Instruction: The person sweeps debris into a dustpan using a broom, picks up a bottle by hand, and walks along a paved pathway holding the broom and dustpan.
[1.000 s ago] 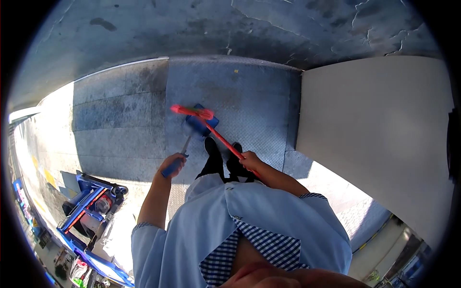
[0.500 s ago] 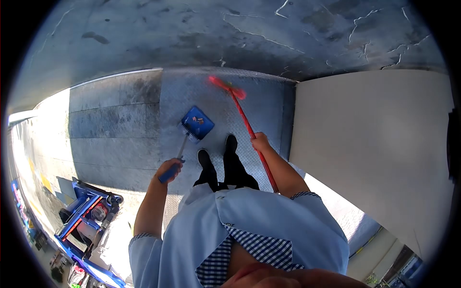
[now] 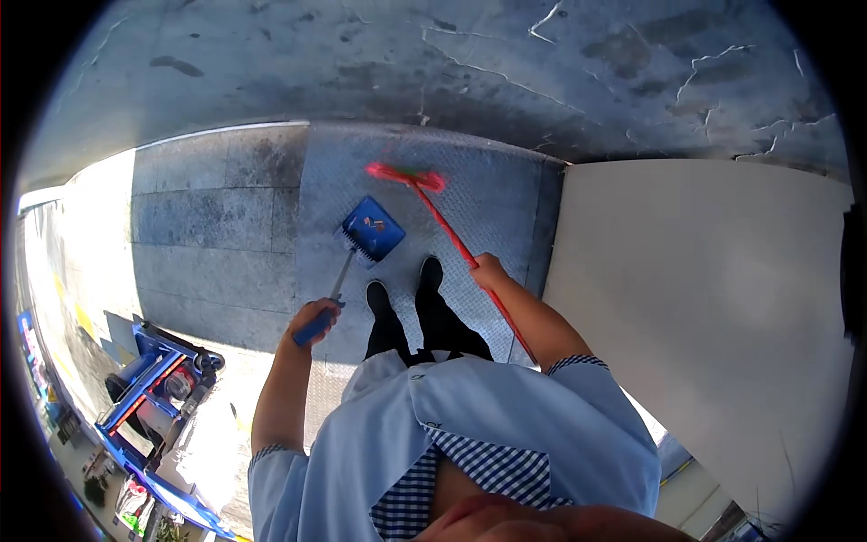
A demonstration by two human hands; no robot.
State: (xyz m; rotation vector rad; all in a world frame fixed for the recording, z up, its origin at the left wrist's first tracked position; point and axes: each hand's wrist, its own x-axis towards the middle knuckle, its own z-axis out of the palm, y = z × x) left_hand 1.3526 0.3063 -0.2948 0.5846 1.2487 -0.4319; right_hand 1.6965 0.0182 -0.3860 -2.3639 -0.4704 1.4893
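Note:
My left hand [image 3: 317, 321] is closed around the grip of a long-handled blue dustpan [image 3: 384, 237]. The pan lies at floor level ahead of my feet, with a few small bits of litter [image 3: 373, 224] in it and a row of teeth along its near edge. In my right hand [image 3: 489, 270] is the red handle of a broom [image 3: 440, 219], its end passing back along my forearm. The broom's pink-red head, with some green on it, is just beyond the pan, close over the metal floor and slightly blurred.
A cracked grey wall [image 3: 506, 68] runs across the far side. To the right stands a large pale panel [image 3: 695, 280]. Patterned metal flooring [image 3: 479, 199] lies under my shoes [image 3: 430, 273], with stained tiles [image 3: 212, 212] to the left. A blue cart [image 3: 149, 379] stands at lower left.
The broom head has swung left and a little nearer, toward the dustpan. The dustpan and my left hand have stayed almost in place.

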